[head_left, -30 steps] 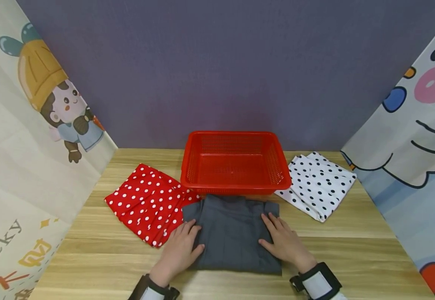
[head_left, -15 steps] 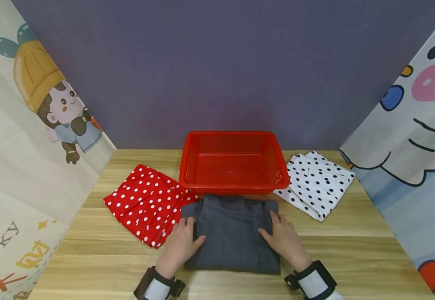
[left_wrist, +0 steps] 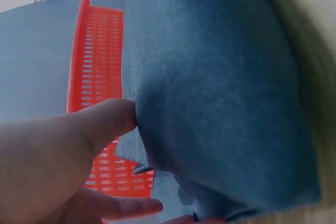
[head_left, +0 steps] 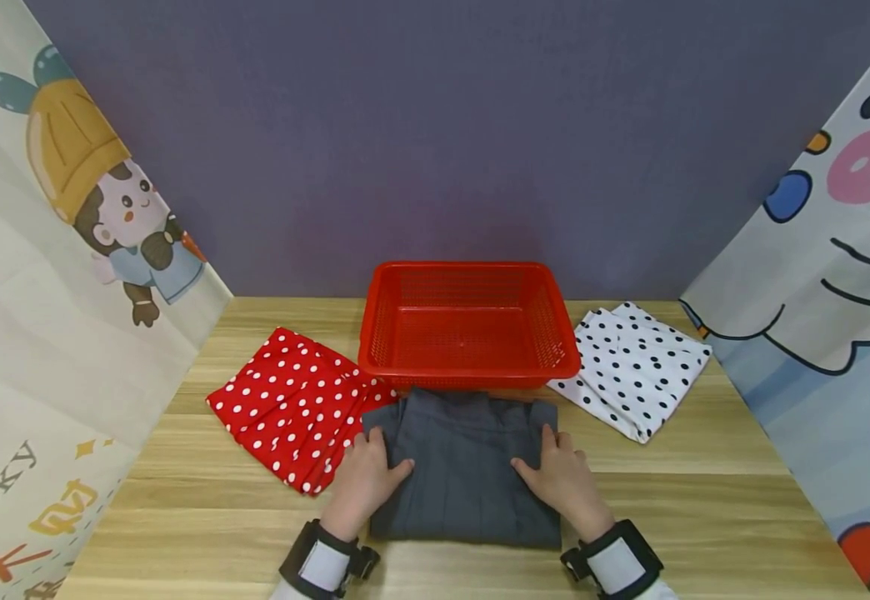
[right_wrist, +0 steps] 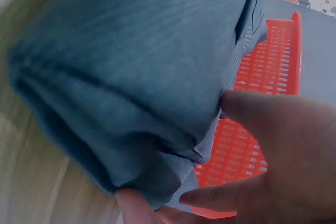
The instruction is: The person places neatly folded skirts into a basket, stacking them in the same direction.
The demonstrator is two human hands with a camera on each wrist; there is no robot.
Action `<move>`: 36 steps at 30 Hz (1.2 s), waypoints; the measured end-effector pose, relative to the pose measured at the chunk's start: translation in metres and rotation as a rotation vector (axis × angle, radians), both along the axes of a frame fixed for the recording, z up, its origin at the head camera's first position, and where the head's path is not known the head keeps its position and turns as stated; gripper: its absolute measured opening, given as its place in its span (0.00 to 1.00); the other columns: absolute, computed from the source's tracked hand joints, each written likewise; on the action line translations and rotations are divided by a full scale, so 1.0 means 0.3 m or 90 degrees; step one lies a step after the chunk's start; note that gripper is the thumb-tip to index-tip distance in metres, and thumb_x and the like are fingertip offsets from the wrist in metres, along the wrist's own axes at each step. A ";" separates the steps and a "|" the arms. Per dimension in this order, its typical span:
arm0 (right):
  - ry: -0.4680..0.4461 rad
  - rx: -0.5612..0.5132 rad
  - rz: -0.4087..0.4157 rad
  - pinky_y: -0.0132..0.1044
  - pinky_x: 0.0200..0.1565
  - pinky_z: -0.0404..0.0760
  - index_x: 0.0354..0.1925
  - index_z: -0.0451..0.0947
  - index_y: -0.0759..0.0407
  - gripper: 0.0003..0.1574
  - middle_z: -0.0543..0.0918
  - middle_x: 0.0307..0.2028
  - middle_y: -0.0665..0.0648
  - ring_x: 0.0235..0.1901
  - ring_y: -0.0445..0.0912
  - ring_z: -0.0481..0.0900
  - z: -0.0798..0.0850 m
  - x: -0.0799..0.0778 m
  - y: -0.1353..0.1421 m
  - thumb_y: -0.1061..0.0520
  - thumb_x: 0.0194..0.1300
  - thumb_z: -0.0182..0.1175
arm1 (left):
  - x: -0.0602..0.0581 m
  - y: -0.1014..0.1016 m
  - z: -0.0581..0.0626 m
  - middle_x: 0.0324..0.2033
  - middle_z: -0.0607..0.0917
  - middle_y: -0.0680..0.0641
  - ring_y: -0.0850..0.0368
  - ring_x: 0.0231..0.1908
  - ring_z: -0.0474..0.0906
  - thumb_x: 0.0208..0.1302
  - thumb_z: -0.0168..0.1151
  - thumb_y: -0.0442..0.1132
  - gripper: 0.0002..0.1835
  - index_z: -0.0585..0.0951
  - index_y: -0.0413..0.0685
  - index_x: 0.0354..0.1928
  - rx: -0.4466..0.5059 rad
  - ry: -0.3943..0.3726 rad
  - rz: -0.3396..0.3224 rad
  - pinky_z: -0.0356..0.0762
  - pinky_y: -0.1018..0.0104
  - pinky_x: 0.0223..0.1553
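At the left edge hung a pale sheet [head_left: 37, 300] printed with a cartoon figure. At left of centre, a folded red polka-dot cloth [head_left: 296, 408] lay flat on the wood-grain tabletop [head_left: 705, 517], its right side adjoining the next garment. Beside it, at lower centre-left, the left hand [head_left: 366, 477] gripped that garment's left edge, thumb on top and fingers at the side and partly hidden. In the centre stood a red plastic basket [head_left: 465, 377], with perforated walls. Directly below it in the frame lay the dark grey folded garment [head_left: 468, 483], flat at lower centre. It would probably have handled as light, soft and limp, neither fragile nor very slippery; its loose layers could have slid apart, so a hold at both side edges, taking in every layer and supporting from beneath, seemed best. At lower centre-right, the right hand [head_left: 566, 479] gripped the opposite edge, thumb above and fingertips around the side. Farther right lay a folded white polka-dot cloth [head_left: 641, 367], its left corner near the basket. A second printed sheet [head_left: 817, 333] bounded the right.
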State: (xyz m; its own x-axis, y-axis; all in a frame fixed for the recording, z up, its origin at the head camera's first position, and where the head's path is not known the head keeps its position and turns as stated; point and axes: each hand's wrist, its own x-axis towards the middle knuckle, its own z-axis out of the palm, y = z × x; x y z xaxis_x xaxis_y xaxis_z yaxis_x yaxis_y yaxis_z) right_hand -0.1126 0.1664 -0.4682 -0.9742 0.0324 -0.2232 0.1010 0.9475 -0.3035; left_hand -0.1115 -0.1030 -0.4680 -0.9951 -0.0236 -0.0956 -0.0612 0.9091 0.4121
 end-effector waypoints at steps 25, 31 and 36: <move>0.117 -0.069 0.007 0.51 0.34 0.79 0.46 0.64 0.82 0.35 0.69 0.41 0.75 0.30 0.60 0.77 -0.059 -0.025 -0.065 0.57 0.50 0.65 | -0.052 0.066 -0.020 0.33 0.78 0.33 0.45 0.27 0.76 0.39 0.74 0.43 0.32 0.73 0.27 0.43 0.001 0.012 -0.021 0.79 0.53 0.29; 0.086 -0.086 0.015 0.51 0.30 0.78 0.44 0.65 0.82 0.29 0.71 0.39 0.74 0.29 0.61 0.77 -0.056 -0.034 -0.079 0.61 0.51 0.62 | -0.052 0.067 -0.029 0.24 0.79 0.39 0.50 0.20 0.74 0.42 0.71 0.40 0.28 0.73 0.27 0.41 0.034 0.019 -0.020 0.72 0.59 0.20; 0.069 -0.099 0.019 0.51 0.34 0.78 0.45 0.65 0.81 0.27 0.74 0.38 0.72 0.32 0.60 0.77 -0.061 -0.040 -0.074 0.62 0.52 0.61 | -0.051 0.065 -0.031 0.21 0.78 0.42 0.52 0.18 0.72 0.43 0.70 0.40 0.26 0.73 0.28 0.41 0.044 0.019 -0.021 0.69 0.61 0.18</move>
State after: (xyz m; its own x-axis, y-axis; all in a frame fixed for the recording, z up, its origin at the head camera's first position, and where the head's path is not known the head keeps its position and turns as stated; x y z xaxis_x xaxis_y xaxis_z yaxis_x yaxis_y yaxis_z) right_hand -0.1246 0.1441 -0.4865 -0.9929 -0.0239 -0.1167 0.0320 0.8904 -0.4541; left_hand -0.1268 -0.0835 -0.4775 -0.9977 0.0156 -0.0662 -0.0178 0.8796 0.4754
